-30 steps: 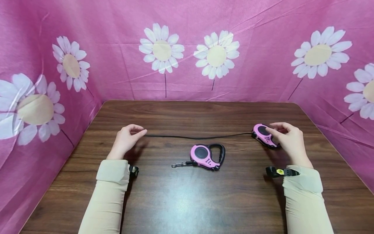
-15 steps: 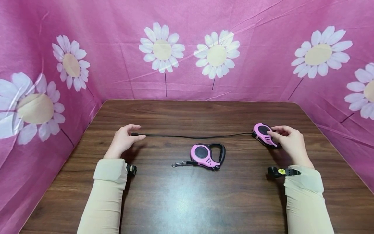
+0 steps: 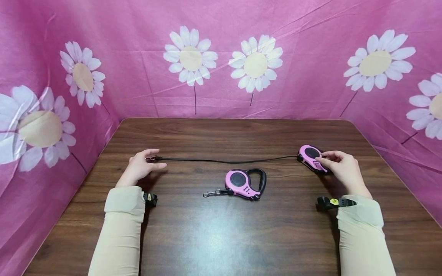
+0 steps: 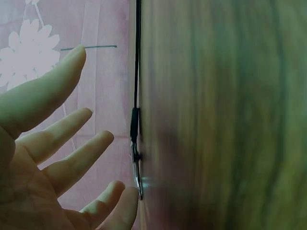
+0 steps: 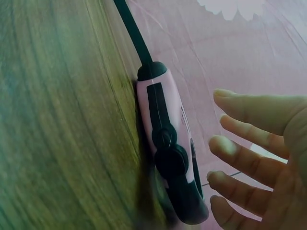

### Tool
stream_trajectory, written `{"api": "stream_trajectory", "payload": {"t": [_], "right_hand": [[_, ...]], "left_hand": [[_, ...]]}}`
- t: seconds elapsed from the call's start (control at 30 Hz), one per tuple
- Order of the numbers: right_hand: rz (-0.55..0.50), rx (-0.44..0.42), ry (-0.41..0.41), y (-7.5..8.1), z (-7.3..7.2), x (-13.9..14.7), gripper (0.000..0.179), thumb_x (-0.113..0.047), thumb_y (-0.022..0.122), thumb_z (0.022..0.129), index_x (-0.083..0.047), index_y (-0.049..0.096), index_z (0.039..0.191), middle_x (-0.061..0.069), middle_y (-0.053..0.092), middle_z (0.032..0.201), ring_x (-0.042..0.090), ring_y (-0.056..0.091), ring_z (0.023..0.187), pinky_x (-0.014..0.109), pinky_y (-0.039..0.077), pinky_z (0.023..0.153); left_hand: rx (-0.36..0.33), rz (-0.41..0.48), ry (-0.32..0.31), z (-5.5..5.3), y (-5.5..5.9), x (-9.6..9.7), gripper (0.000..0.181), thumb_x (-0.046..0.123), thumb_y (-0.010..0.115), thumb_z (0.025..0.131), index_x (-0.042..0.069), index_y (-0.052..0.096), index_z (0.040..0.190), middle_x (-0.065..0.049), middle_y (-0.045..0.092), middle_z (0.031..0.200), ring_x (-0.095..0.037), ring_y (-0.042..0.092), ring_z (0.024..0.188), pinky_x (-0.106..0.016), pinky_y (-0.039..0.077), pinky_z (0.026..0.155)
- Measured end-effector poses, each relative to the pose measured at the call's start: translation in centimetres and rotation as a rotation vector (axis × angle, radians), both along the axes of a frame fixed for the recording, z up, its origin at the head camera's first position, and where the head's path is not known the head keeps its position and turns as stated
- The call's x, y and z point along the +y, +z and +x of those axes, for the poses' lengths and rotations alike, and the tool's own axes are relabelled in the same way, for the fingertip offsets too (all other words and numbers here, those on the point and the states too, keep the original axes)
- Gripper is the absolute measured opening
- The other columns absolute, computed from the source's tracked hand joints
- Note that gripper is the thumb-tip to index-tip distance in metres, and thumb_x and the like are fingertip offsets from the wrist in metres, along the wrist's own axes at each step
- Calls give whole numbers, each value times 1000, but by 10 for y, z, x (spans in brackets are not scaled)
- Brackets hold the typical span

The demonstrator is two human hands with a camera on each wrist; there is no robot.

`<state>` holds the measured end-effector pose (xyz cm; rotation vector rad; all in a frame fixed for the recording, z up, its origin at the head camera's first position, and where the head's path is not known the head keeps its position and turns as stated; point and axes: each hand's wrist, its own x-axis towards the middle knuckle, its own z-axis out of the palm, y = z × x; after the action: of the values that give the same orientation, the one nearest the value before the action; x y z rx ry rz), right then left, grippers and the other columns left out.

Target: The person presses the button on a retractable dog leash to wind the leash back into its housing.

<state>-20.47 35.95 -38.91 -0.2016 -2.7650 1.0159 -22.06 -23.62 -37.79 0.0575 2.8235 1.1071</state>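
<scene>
A pink and black retractable dog leash (image 3: 311, 158) lies on the table at the right, its black strap (image 3: 221, 161) drawn out leftward. At the strap's far end is a metal clip (image 4: 136, 165). My left hand (image 3: 139, 168) hovers around the clip, thumb and fingers spread; in the left wrist view the lower fingertips come right at the clip's tip. Beside the right leash is my right hand (image 3: 342, 170), its fingers loosely bent and, in the right wrist view, apart from the casing (image 5: 165, 129). A second matching leash (image 3: 238, 184) lies between the hands, nearer me.
The brown wood-grain table (image 3: 214, 237) runs back to a pink cloth (image 3: 221, 19) printed with large white daisies, which also hangs at both sides. A black wrist strap (image 3: 333, 203) sits at the right cuff, with another (image 3: 150, 199) at the left.
My left hand has spread its fingers off the strap's end and shifted left, so the clip shows. My right hand has drawn slightly right. Both leashes stay in place.
</scene>
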Motion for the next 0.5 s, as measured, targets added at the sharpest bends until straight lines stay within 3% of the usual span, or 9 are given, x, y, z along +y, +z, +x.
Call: {"api": "stream_trajectory", "payload": {"t": [0.17, 0.3, 0.5], "right_hand": [[8, -3, 5, -2, 0, 3, 46, -44, 73, 88, -5, 70, 112, -36, 54, 73, -10, 48, 75, 16, 39, 67], [13, -4, 20, -4, -1, 5, 44, -42, 73, 88, -5, 71, 112, -36, 54, 74, -12, 47, 75, 16, 39, 67], [26, -24, 29, -6, -1, 7, 44, -42, 73, 89, -5, 71, 112, -36, 55, 75, -11, 47, 74, 18, 38, 67]], "left_hand": [[-23, 56, -28, 1, -2, -6, 68, 26, 72, 91, -8, 44, 143, -32, 50, 140, -44, 53, 123, -52, 40, 104], [-38, 55, -47, 1, -4, -9, 67, 27, 70, 93, -10, 43, 142, -32, 49, 141, -41, 53, 120, -48, 41, 100], [-48, 66, -45, 0, -5, -8, 66, 25, 70, 93, -10, 43, 142, -32, 48, 143, -43, 47, 129, -52, 37, 107]]}}
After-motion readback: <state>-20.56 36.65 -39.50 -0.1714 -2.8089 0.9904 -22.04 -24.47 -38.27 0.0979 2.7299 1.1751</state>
